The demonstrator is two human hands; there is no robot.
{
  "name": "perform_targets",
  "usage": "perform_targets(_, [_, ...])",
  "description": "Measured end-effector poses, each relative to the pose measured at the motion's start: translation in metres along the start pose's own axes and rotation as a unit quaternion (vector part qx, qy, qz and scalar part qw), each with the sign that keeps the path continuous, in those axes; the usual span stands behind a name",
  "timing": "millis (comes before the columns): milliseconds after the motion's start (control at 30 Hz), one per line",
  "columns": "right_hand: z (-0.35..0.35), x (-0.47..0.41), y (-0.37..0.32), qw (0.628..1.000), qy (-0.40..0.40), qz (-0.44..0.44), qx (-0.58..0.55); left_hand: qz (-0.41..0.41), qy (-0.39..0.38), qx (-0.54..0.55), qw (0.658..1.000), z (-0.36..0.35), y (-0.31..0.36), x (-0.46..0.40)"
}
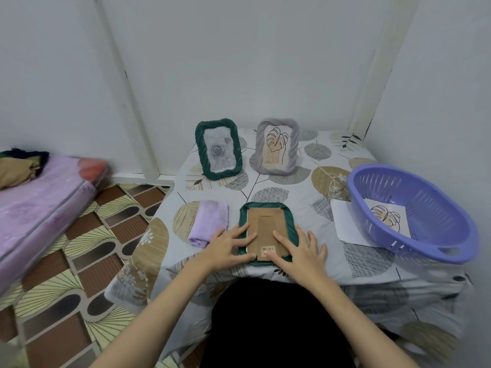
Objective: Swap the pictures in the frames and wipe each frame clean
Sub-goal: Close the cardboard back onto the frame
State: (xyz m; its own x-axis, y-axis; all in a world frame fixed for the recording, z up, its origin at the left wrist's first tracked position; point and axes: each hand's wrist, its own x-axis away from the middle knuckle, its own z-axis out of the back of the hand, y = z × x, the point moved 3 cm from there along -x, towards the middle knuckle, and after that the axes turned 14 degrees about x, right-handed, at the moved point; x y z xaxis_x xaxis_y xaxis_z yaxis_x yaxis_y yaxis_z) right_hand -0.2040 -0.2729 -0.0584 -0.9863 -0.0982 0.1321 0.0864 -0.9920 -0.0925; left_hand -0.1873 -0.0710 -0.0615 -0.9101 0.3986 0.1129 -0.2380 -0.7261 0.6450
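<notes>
Face-down frame (267, 232) picture hidden; barcode label (269, 250) unreadable.

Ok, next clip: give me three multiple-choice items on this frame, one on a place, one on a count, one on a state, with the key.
1. Where is the folded purple cloth?
A. In the basket
B. On the table, left of the face-down frame
C. On the floor

2. How many frames stand upright at the back?
A. Two
B. One
C. Four

3. How does the green frame under the hands lie?
A. Upright
B. Face up
C. Face down, backing board showing

Key: B, the cloth lies beside that frame's left edge; A, a green frame with a rose picture and a grey frame with a leaf picture stand there; C, the left hand and right hand rest on its brown back.
</notes>
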Motion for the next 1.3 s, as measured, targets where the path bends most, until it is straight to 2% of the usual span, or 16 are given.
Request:
perform_targets(333, [-0.001, 0.002, 0.0, 1.0, -0.007, 0.001, -0.018, 0.01, 0.037, 0.041, 0.998, 0.0, 0.002, -0.003])
perform_targets(500, [-0.001, 0.004, -0.001, 1.0, -0.001, 0.002, -0.02, 0.088, 0.057, 0.018, 0.994, -0.002, 0.004, -0.005])
perform_targets(600, [-0.002, 0.004, -0.003, 1.0, 0.001, 0.001, -0.03, 0.09, 0.08, 0.095, 0.988, -0.003, 0.014, -0.007])
perform_targets(700, [0.003, 0.003, -0.002, 0.998, -0.005, -0.007, -0.059, 0.078, 0.157, 0.265, 0.948, -0.001, 0.017, -0.007])
perform_targets(833, [0.024, -0.004, 0.003, 0.987, -0.001, 0.004, -0.162, 0.047, 0.225, 0.49, 0.841, 0.012, 0.038, -0.007])
perform_targets(900, [0.039, -0.005, 0.001, 0.958, 0.038, 0.027, -0.283, 0.041, 0.276, 0.528, 0.802, 0.022, 0.047, -0.01])
perform_targets(967, [0.058, -0.003, -0.004, 0.893, 0.048, 0.021, -0.447, 0.021, 0.302, 0.522, 0.797, 0.032, 0.058, -0.011])
perform_targets(1067, [0.077, -0.002, -0.009, 0.801, 0.004, -0.005, -0.599, -0.027, 0.237, 0.536, 0.81, 0.036, 0.081, -0.014])
perform_targets(1133, [0.082, -0.001, -0.005, 0.776, 0.001, -0.026, -0.631, -0.028, 0.168, 0.57, 0.804, 0.029, 0.09, -0.018])
perform_targets(1300, [0.074, 0.003, 0.025, 0.775, 0.005, -0.085, -0.626, -0.008, 0.053, 0.478, 0.876, 0.001, 0.083, -0.02])
